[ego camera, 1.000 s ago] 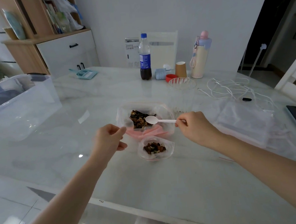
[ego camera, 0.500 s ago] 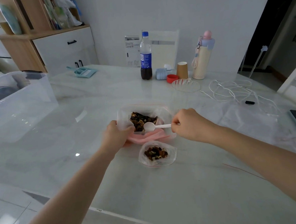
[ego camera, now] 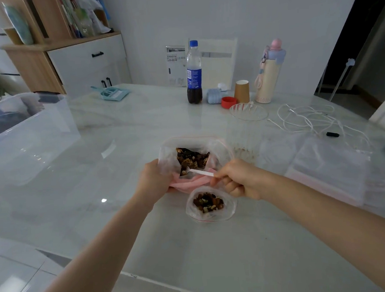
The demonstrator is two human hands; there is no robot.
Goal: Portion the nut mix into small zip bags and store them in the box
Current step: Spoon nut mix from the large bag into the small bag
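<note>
**Scooping under way, one small bag part-filled**

The dark brown nut mix [ego camera: 192, 160] sits inside the large clear zip bag with a pink base [ego camera: 194, 161], lying on the pale marble tabletop [ego camera: 141, 131] just ahead of you. Your left hand [ego camera: 153, 182] grips that bag's left edge, fingers curled round the plastic to keep its mouth open. Your right hand [ego camera: 236, 179] pinches the handle of the white plastic spoon [ego camera: 200, 172], whose bowl is down among the nuts at the near side of the bag.

At 6 o'clock from the large bag, just beside it, the small clear zip bag with a red seal line [ego camera: 211, 204] stands open with a modest heap of mix in it. It is not sealed yet, and looks as though it could take more.

At 3 o'clock from the big bag lies a stack of flat clear empty bags [ego camera: 330, 169], so many portions seem left to do. The clear plastic storage box [ego camera: 28, 135] stands well apart at 10 o'clock; whether any filled bags are already in it, I cannot tell.

By my reckoning you are early on: filling the first visible portion, with sealing, boxing and the remaining bags ahead.
</note>
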